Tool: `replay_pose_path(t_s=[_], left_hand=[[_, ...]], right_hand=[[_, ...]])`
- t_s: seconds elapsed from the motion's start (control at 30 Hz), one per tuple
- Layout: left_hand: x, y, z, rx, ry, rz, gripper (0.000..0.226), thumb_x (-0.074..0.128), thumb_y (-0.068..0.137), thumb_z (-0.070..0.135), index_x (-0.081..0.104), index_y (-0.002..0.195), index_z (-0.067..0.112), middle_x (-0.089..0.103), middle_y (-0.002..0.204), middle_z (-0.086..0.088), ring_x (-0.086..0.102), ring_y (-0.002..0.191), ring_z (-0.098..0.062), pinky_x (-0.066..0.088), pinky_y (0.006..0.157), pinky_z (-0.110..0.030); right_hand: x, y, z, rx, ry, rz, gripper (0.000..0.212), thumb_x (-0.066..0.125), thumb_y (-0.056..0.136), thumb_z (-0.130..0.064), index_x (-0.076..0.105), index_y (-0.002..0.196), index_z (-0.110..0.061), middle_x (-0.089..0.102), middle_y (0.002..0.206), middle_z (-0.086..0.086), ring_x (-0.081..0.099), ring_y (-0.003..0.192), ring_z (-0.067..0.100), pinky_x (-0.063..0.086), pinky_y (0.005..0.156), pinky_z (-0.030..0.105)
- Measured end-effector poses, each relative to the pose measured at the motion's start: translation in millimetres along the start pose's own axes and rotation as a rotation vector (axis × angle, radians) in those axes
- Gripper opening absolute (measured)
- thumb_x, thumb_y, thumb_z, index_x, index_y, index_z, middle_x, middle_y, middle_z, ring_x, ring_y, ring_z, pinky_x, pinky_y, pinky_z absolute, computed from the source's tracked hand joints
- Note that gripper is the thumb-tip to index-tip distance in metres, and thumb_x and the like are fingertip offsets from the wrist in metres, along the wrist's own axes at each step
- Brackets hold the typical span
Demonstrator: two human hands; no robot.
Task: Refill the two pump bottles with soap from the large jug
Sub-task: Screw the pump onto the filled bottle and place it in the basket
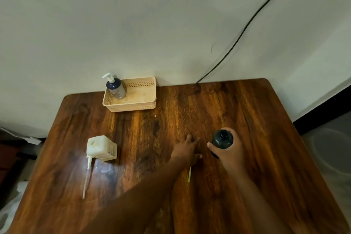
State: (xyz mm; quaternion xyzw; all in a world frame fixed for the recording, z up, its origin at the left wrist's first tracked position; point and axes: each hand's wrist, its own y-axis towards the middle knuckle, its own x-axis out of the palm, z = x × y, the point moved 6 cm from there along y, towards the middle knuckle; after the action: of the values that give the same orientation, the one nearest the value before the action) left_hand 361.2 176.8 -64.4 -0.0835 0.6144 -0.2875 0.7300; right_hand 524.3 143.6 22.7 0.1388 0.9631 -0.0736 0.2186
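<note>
My right hand (230, 155) is wrapped around a dark bottle (222, 138) that stands upright on the wooden table (256, 119), its neck uncovered. Just left of it, my left hand (187, 150) lies low on the table with fingers stretched forward. A thin yellow pump tube (189, 174) sticks out from under its palm; the pump head is hidden, so the grip is unclear. The white jug (101, 147) sits at the left. A blue pump bottle (116, 87) with a white pump stands in the beige basket (133, 107).
A white pump with a long tube (87, 176) lies in front of the jug, beside a wet patch (105, 169). The basket stands against the wall at the table's back edge. A black cable (245, 28) runs down the wall to the table's far edge.
</note>
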Motion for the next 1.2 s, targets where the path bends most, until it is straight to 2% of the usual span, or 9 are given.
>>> replay_pose_path(t_s=[0.23, 0.37, 0.5, 0.67, 0.8, 0.97, 1.07, 1.13, 1.2], left_hand=[[6, 13, 7, -0.069, -0.140, 0.042, 0.056, 0.064, 0.099, 0.020, 0.042, 0.150, 0.014, 0.022, 0.162, -0.014, 0.058, 0.124, -0.036, 0.056, 0.097, -0.045], [-6, 11, -6, -0.136, -0.258, 0.073, 0.063, 0.072, 0.092, 0.020, 0.044, 0.148, 0.014, 0.032, 0.152, -0.012, 0.058, 0.123, -0.033, 0.055, 0.102, -0.045], [-36, 1, -37, -0.180, -0.382, 0.164, 0.050, 0.060, 0.101, 0.017, 0.046, 0.148, 0.025, 0.043, 0.148, -0.012, 0.057, 0.126, -0.029, 0.053, 0.105, -0.044], [-102, -25, -81, -0.149, -0.576, 0.323, 0.052, 0.061, 0.096, 0.004, 0.053, 0.143, 0.025, 0.064, 0.134, -0.006, 0.064, 0.123, -0.023, 0.055, 0.103, -0.039], [-160, -52, -113, -0.119, -0.616, 0.486, 0.057, 0.070, 0.085, -0.003, 0.056, 0.134, 0.024, 0.068, 0.124, -0.003, 0.067, 0.112, -0.020, 0.054, 0.090, -0.028], [-252, -96, -142, -0.037, -0.577, 0.657, 0.056, 0.076, 0.083, -0.004, 0.054, 0.123, 0.028, 0.072, 0.108, -0.010, 0.070, 0.093, -0.022, 0.063, 0.077, -0.034], [-309, -130, -153, 0.019, -0.574, 0.779, 0.053, 0.077, 0.084, -0.004, 0.055, 0.115, 0.033, 0.071, 0.101, -0.003, 0.072, 0.090, -0.018, 0.061, 0.073, -0.019], [-343, -151, -155, 0.051, -0.586, 0.853, 0.052, 0.077, 0.085, -0.004, 0.055, 0.113, 0.034, 0.071, 0.100, -0.001, 0.073, 0.089, -0.015, 0.058, 0.069, -0.011], [-382, -178, -157, 0.084, -0.607, 0.938, 0.050, 0.078, 0.085, -0.004, 0.056, 0.112, 0.032, 0.071, 0.100, -0.002, 0.073, 0.089, -0.014, 0.058, 0.070, -0.010]], right_hand=[[1, 4, 10, 0.008, -0.004, -0.034, 0.066, 0.094, 0.065, -0.023, 0.059, 0.120, -0.031, 0.062, 0.118, -0.012, 0.057, 0.109, 0.007, 0.044, 0.078, 0.012], [10, 7, 2, -0.013, 0.009, -0.079, 0.065, 0.094, 0.065, -0.025, 0.058, 0.118, -0.034, 0.061, 0.118, -0.015, 0.057, 0.110, 0.005, 0.049, 0.085, 0.019], [26, 13, -17, -0.007, 0.022, -0.134, 0.066, 0.094, 0.065, -0.027, 0.056, 0.118, -0.039, 0.058, 0.116, -0.023, 0.056, 0.108, 0.000, 0.043, 0.078, 0.011], [56, 19, -58, -0.076, 0.032, -0.175, 0.063, 0.095, 0.063, -0.025, 0.058, 0.112, -0.040, 0.059, 0.109, -0.025, 0.057, 0.101, -0.007, 0.043, 0.074, 0.005], [86, 23, -95, -0.111, 0.073, -0.253, 0.065, 0.094, 0.063, -0.021, 0.059, 0.116, -0.034, 0.060, 0.111, -0.020, 0.057, 0.103, 0.002, 0.045, 0.079, 0.012], [120, 22, -157, -0.190, 0.097, -0.313, 0.069, 0.094, 0.064, -0.023, 0.056, 0.121, -0.033, 0.061, 0.119, -0.010, 0.057, 0.110, 0.009, 0.046, 0.078, 0.012], [137, 21, -197, -0.202, 0.119, -0.335, 0.077, 0.095, 0.064, -0.025, 0.053, 0.127, -0.032, 0.057, 0.127, -0.011, 0.051, 0.117, 0.008, 0.046, 0.089, 0.019], [146, 24, -216, -0.221, 0.111, -0.343, 0.080, 0.096, 0.062, -0.025, 0.053, 0.130, -0.029, 0.056, 0.129, -0.011, 0.051, 0.118, 0.010, 0.048, 0.087, 0.018], [152, 22, -244, -0.266, 0.079, -0.348, 0.077, 0.096, 0.062, -0.029, 0.051, 0.125, -0.033, 0.057, 0.125, -0.013, 0.054, 0.114, 0.010, 0.049, 0.083, 0.016]])
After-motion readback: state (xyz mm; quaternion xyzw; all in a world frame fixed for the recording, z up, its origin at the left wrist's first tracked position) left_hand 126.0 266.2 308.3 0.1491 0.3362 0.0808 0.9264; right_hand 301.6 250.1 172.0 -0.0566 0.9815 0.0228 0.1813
